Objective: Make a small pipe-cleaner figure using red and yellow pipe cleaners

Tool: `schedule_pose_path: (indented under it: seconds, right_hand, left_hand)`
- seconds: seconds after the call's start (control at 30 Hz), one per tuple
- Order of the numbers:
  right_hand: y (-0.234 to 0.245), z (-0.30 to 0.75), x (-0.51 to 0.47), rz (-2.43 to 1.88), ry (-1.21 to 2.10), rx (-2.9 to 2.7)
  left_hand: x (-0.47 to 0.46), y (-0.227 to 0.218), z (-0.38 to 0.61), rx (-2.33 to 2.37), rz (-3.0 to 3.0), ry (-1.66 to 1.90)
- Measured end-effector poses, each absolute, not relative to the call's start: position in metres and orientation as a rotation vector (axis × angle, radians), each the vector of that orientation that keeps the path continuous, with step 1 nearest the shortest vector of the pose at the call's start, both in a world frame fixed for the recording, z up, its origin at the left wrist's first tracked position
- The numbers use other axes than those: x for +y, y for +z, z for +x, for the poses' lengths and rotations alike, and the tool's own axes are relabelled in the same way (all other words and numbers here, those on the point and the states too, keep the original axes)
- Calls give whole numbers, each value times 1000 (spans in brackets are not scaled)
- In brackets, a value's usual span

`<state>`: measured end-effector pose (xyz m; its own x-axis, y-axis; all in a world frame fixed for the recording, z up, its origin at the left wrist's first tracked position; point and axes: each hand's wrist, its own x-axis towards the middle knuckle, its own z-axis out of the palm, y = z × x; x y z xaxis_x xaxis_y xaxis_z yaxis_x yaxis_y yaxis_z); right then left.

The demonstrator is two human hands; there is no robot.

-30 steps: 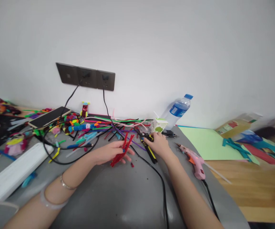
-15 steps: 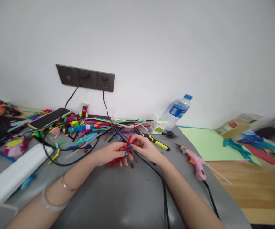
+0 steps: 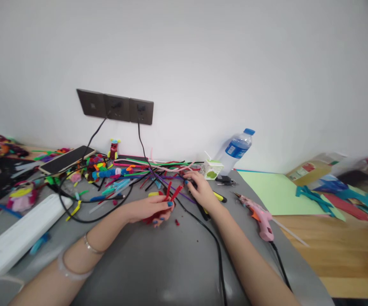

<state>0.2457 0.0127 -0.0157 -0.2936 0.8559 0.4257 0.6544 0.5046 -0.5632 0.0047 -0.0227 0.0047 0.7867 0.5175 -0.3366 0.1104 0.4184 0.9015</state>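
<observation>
My left hand is closed around red pipe cleaners. Two fuzzy ends stick up past the thumb, and more red shows below the fingers. To its right, my right hand has its thumb and fingers around the head of a pair of pliers lying on the table. The black-and-yellow handles show on either side of the hand, while the jaws are mostly hidden. A small red scrap lies between the hands.
Loose coloured pipe cleaners lie along the wall. Around are a white power strip, a phone, a small box, a water bottle, a pink glue gun and green paper. Black cords cross the grey table.
My right hand has left the red pipe cleaners and moved right and away from me, onto the pliers. My left hand still holds the red pipe cleaners, slightly further left.
</observation>
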Motion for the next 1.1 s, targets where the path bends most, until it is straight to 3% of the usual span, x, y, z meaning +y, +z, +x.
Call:
schedule_pose_path:
  seconds: [0.4,0.63,0.9,1.1]
  right_hand:
    - [-33,246,16,-1223,355,-2176]
    - [-35,248,21,-1153,345,-2157]
    - [-44,246,23,-1193,311,-2152]
    - [-44,250,27,-1139,252,-2128]
  left_hand:
    - [-8,8,-14,554,1416,390]
    - [32,2,-55,1333,1970,794]
    - [30,-6,-44,1693,2251,474]
    - [28,-4,-41,1727,2201,488]
